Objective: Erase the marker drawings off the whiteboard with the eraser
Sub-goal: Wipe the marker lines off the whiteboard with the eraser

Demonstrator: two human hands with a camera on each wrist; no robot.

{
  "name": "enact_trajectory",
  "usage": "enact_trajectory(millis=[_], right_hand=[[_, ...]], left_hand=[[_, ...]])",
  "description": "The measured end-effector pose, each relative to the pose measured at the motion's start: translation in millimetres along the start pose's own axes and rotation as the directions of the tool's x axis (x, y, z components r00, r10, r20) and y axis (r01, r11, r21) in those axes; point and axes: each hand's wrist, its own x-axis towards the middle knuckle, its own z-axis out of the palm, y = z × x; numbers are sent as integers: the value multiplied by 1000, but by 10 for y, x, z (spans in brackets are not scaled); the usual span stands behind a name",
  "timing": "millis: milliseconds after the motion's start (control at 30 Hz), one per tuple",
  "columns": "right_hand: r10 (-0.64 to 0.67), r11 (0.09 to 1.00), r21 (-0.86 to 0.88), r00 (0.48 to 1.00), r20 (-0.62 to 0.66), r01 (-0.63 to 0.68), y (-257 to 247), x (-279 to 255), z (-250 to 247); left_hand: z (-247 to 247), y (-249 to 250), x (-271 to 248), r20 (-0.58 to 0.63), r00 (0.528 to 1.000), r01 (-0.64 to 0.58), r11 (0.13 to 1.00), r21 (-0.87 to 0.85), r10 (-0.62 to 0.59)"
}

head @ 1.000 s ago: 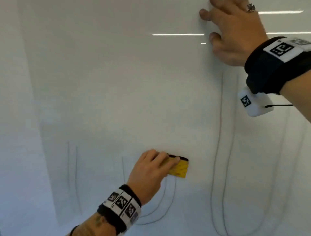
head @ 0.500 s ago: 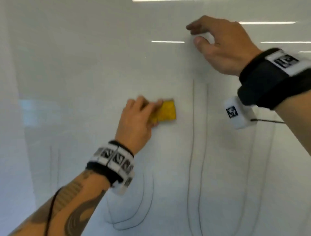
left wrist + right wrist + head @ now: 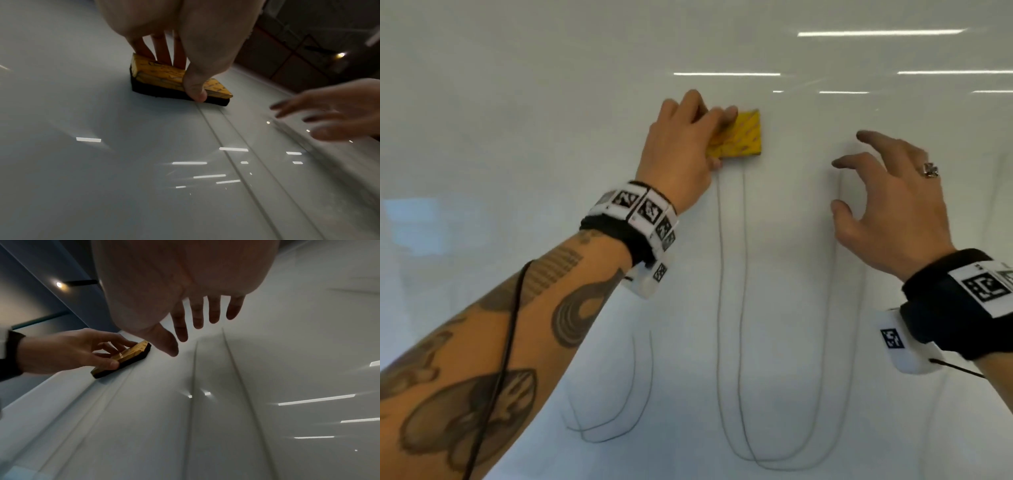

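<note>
Nearest, at 5 o'clock in the head view, double marker lines (image 3: 732,342) loop down the whiteboard (image 3: 517,120). At 3 o'clock the right hand (image 3: 890,205) hovers by the board, its grip loose: fingers spread and relaxed, holding nothing. Farther up, at 12 o'clock, the left hand (image 3: 681,154) pinches the yellow eraser (image 3: 743,137) between thumb and fingers, black felt flat against the board at the lines' top ends.
</note>
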Motion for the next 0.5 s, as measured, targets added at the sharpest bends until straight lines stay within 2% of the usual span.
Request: enact_trajectory(millis=[67, 133, 233, 333, 433, 500], right_hand=[[6, 1000, -21, 999, -32, -6, 88, -38, 10], [66, 998, 0, 995, -75, -66, 196, -81, 14], [154, 988, 32, 980, -129, -151, 406, -154, 12], [112, 989, -76, 980, -167, -126, 641, -222, 11], [83, 989, -112, 992, -96, -94, 760, -302, 5], [79, 991, -105, 996, -46, -84, 797, -325, -8]], left_hand=[[191, 151, -377, 36, 994, -99, 995, -13, 100], [401, 284, -931, 126, 977, -170, 985, -34, 173], [502, 342, -1550, 185, 963, -193, 980, -47, 198], [377, 230, -1279, 123, 978, -164, 985, -55, 170], [188, 108, -516, -9, 999, 33, 997, -66, -34], [120, 40, -154, -38, 995, 94, 994, -50, -96]])
